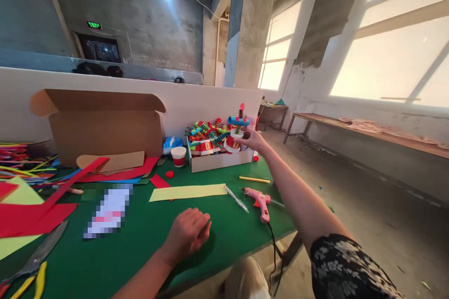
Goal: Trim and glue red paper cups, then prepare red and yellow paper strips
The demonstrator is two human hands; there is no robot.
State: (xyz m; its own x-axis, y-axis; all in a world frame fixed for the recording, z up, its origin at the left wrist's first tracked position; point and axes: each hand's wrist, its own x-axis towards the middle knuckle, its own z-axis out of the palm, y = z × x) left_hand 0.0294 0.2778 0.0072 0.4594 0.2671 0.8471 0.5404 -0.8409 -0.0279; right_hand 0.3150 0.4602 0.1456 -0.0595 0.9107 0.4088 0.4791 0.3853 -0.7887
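My right hand (250,140) reaches out to the white box (220,162) at the back of the table. Its fingers close on the paper cup base of a craft figure (238,122), which has a blue crosspiece, coiled stems and a pink tip. The figure is upright at the box's right end, among several similar colourful cup figures (206,133). I cannot tell whether it rests on them. Above the green tabletop, my left hand (191,231) is curled into a loose fist, with nothing visible in it. A yellow paper strip (189,192) lies just beyond it.
A pink glue gun (260,202), white pen (236,198) and yellow stick (254,179) lie at the right. A red-and-white cup (178,156) stands left of the box. Scissors (38,257), red paper (38,219) and an open cardboard box (108,135) occupy the left side.
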